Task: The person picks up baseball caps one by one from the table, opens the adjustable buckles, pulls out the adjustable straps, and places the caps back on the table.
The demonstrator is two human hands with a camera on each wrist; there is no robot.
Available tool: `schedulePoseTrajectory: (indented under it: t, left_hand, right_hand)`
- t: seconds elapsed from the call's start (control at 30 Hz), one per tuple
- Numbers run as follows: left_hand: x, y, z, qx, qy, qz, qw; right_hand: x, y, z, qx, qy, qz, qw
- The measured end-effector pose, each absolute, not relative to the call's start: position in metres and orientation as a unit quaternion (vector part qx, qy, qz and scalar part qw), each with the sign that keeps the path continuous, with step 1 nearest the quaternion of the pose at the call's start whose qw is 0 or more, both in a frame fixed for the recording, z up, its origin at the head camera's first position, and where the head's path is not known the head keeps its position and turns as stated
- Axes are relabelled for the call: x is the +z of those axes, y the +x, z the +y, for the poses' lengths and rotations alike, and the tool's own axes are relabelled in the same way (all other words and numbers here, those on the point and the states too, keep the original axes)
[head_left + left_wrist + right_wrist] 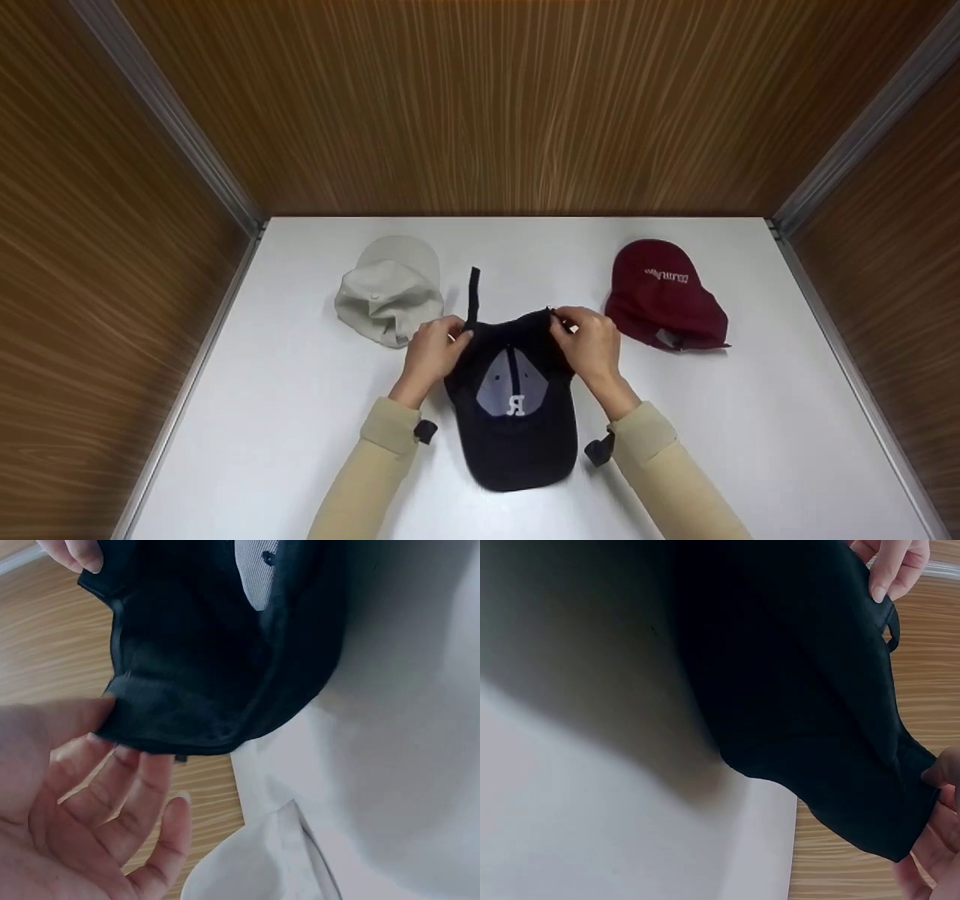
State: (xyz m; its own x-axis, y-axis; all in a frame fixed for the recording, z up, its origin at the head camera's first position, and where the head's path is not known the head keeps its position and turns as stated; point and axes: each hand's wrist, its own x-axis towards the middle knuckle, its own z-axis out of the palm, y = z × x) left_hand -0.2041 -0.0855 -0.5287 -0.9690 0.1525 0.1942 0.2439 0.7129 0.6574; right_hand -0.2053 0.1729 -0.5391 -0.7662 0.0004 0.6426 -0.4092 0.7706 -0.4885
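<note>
A black baseball cap (517, 454) is held between my two hands in the head view, brim toward me and its inside facing up. Inside its crown a pale lining panel and a white letter show. My left hand (436, 352) pinches the cap's back edge at the left, beside a loose black strap (473, 294) that sticks up. At the right, the back edge is pinched by my right hand (592, 343). In the left wrist view, thumb and fingers (154, 784) grip the fabric's corner. The right wrist view shows the cap's dark side (795, 690).
A beige cap (390, 289) lies to the left on the white table (750, 450). To the right lies a dark red cap (660, 300) with white lettering, close to my right hand. Wood-grain panels (510, 112) enclose the table's back and sides.
</note>
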Motion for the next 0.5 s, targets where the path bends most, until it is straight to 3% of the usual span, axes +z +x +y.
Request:
schedulePoseTrajectory:
  t: [0.5]
  left_hand:
    - [-0.533, -0.207, -0.077, -0.415, -0.067, -0.899, 0.126]
  right_hand:
    - [-0.529, -0.18, 0.195, 0.447, 0.051, -0.869, 0.205]
